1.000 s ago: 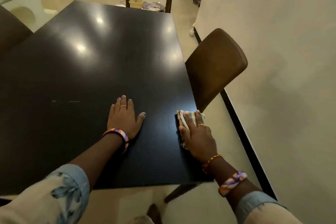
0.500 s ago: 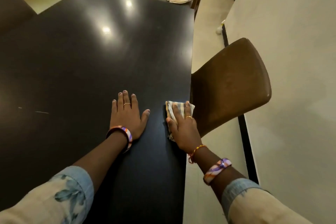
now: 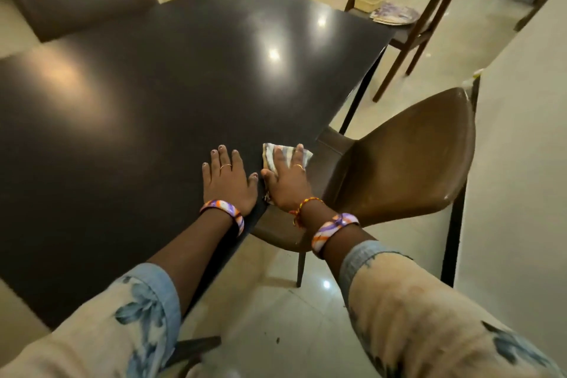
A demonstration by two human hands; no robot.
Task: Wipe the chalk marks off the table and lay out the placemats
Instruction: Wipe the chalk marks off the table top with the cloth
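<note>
- One dark table (image 3: 159, 95), filling the middle and running off toward 9 o'clock.
- Two hands on it: the left hand (image 3: 228, 181) and the right hand (image 3: 287, 181), side by side near its 4 o'clock edge.
- One striped cloth (image 3: 271, 155) under the right hand.
- Two patterned bangles, one per wrist: (image 3: 225, 213) and (image 3: 333, 228).
- One thin thread bracelet (image 3: 305, 205), right wrist only.
- Two finger rings, one on each hand.
- Two chairs in clear sight: a brown chair (image 3: 408, 159) at 3 o'clock, a wooden-framed chair (image 3: 426, 9) at 1 o'clock.
- One small tub (image 3: 369, 0) and a stack of round mats (image 3: 395, 14) on that far seat; how many mats I cannot tell.
</note>
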